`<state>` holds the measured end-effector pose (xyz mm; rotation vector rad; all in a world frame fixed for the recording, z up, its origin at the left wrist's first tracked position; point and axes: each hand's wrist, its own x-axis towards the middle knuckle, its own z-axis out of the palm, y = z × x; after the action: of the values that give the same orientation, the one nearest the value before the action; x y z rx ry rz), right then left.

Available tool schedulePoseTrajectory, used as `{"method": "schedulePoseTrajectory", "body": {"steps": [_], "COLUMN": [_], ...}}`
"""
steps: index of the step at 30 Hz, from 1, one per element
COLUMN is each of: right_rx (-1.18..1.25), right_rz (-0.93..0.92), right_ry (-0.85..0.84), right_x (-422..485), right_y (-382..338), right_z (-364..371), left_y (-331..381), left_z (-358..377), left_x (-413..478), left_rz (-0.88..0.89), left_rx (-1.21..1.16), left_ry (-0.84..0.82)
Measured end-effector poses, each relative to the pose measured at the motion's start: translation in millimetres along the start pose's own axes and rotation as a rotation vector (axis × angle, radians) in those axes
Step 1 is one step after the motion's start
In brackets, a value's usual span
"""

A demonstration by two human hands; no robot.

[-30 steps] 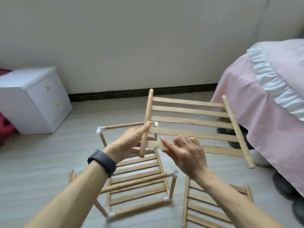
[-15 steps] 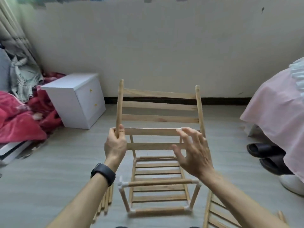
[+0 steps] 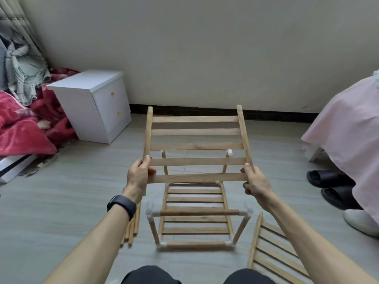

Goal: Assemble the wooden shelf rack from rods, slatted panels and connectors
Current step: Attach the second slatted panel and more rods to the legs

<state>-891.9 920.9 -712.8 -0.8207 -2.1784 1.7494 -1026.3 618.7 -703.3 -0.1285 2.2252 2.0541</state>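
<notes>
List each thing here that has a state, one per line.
Slatted panel: held off the floor, tilted, above the frame.
Left hand: grips the panel's left rail.
Right hand: grips the panel's right rail.
Frame: standing on the floor, partly built.
Spare panel: lying on the floor, untouched.
Loose rods: lying together on the floor.
Cabinet: drawers closed.

The near ends of the side rods of the slatted panel (image 3: 195,145) are covered by the left grip (image 3: 138,177) and the right grip (image 3: 256,182). The far end of the floor frame (image 3: 194,212) is largely hidden behind that panel; only parts of its far uprights are seen between the slats. The loose rods (image 3: 132,228) are partly covered by the left forearm. The second panel (image 3: 274,249) is cut off by the bottom edge. The black slippers (image 3: 328,179) are partly hidden under the bed cover (image 3: 348,124), itself cut off at the right edge.
</notes>
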Motion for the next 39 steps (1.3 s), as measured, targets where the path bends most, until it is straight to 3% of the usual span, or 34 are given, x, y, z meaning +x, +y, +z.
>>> {"method": "schedulePoseTrajectory", "body": {"steps": [4,11,21,39], "right_rx": [-0.128,-0.168,-0.187,-0.194], "right_rz": [-0.062,-0.046,-0.015,0.030], "right_ry": [0.158,0.136,0.093,0.050], "right_x": [16,35,47,45], "right_y": [24,62,71,80], "right_z": [0,12,27,26], "left_y": [0,-36,-75,-89], "left_z": [-9,-40,-47,-43], "left_x": [9,16,14,5], "left_rz": [-0.170,-0.295,-0.449,-0.458], "left_rx": [-0.024,0.286,0.008,-0.042], "left_ry": [-0.269,-0.441,-0.403,-0.332]}}
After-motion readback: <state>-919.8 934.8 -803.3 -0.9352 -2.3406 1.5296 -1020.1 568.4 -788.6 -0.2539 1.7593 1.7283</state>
